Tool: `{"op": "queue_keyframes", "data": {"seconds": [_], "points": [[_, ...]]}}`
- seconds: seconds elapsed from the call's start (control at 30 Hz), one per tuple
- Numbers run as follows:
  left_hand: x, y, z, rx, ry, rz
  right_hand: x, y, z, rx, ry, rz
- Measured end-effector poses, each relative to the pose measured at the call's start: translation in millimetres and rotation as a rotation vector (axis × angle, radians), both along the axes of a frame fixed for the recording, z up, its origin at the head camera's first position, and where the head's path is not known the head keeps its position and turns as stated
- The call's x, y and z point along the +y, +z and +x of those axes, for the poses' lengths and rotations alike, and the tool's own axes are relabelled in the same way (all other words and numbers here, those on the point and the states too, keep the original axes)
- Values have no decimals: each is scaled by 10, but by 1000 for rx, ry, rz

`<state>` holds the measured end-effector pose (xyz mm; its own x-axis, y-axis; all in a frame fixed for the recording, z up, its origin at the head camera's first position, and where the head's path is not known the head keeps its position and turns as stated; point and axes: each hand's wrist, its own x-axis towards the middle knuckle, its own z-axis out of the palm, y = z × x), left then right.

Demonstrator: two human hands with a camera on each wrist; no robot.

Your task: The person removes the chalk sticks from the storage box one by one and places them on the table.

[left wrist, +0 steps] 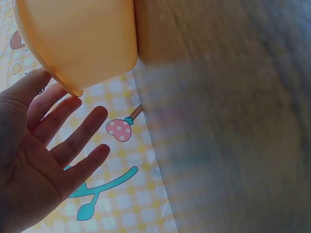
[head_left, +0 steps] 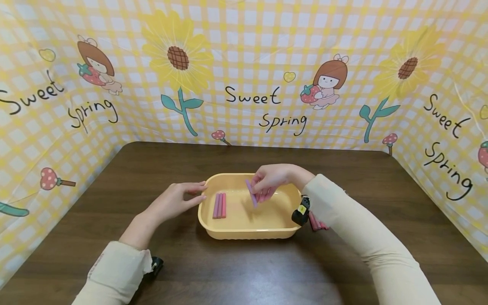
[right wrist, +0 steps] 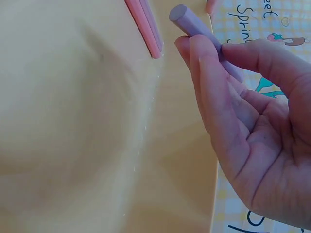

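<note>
My right hand (head_left: 268,182) pinches a light purple chalk stick (head_left: 251,193) between thumb and fingertips above the yellow plastic basin (head_left: 251,234). In the right wrist view the stick's flat round end (right wrist: 178,12) points up and away from the fingers. Three chalk sticks (head_left: 219,206), purple to pink, lie side by side at the basin's left end. My left hand (head_left: 173,201) is at the basin's left side, its thumb and fingertips touching the rim (left wrist: 68,89). Its other fingers are spread and relaxed in the left wrist view.
More pink and red sticks (head_left: 316,222) lie on the dark wooden table (head_left: 244,271) just right of the basin, partly hidden by the right sleeve and wrist camera (head_left: 301,210). A yellow checked cloth (head_left: 244,63) walls the table's back and sides.
</note>
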<state>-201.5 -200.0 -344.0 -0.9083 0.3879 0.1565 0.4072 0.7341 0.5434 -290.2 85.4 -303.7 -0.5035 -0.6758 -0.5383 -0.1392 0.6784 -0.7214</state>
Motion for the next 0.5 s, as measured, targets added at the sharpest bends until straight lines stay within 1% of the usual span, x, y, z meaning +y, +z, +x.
{"op": "queue_keyframes", "data": {"seconds": [0.3,0.5], "points": [[3,13,9,4,-3,-4,131,16,30,25,-12,-1],[4,12,11,-1,0,-5,216,35,54,26,-19,-3]]}}
